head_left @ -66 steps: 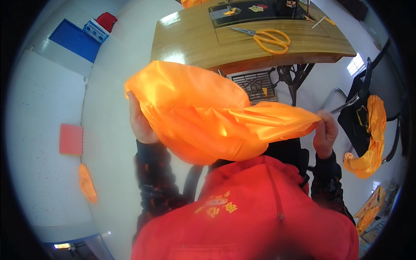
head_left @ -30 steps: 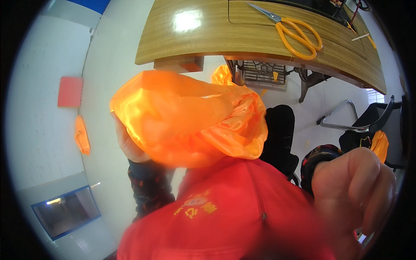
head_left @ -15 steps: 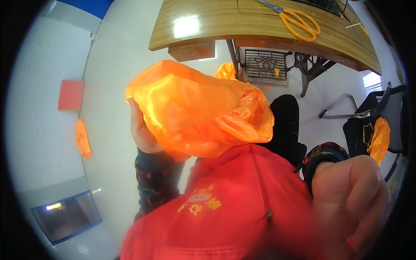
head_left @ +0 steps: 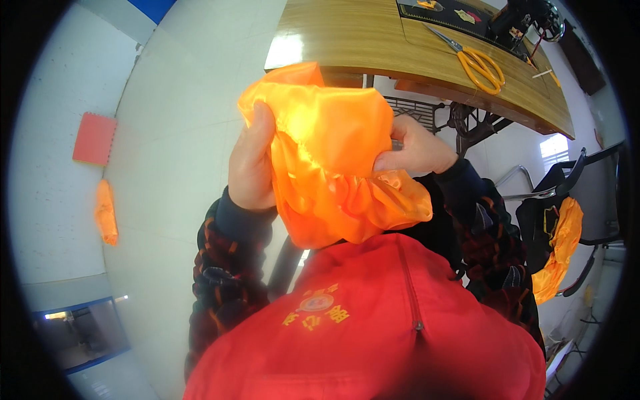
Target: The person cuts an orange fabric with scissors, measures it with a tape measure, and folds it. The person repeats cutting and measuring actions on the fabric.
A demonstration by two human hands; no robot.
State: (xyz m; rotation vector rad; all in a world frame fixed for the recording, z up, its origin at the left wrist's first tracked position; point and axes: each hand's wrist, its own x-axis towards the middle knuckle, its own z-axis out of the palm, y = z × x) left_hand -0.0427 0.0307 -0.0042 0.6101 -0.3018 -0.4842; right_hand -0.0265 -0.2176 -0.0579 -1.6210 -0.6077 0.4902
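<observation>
A bunched piece of shiny orange satin [head_left: 327,147] hangs in front of me, above my red apron. My left hand [head_left: 253,160] grips its left side, thumb pressed on the front. My right hand [head_left: 417,148] pinches the right edge, with its fingers partly behind the folds. Beyond the cloth stands a wooden sewing table [head_left: 333,40] on an iron treadle frame, with a black sewing machine [head_left: 520,23] and orange-handled scissors [head_left: 480,70] on top.
A black chair [head_left: 543,193] at the right holds more orange satin [head_left: 563,247]. At the left, a pink mat [head_left: 95,139] and a folded orange piece [head_left: 107,212] lie near a pale wall. A blue-framed window or opening [head_left: 80,333] is at the lower left.
My right hand has moved from low at the right edge up onto the cloth and now grips it. My left hand and the cloth have moved up and rightward.
</observation>
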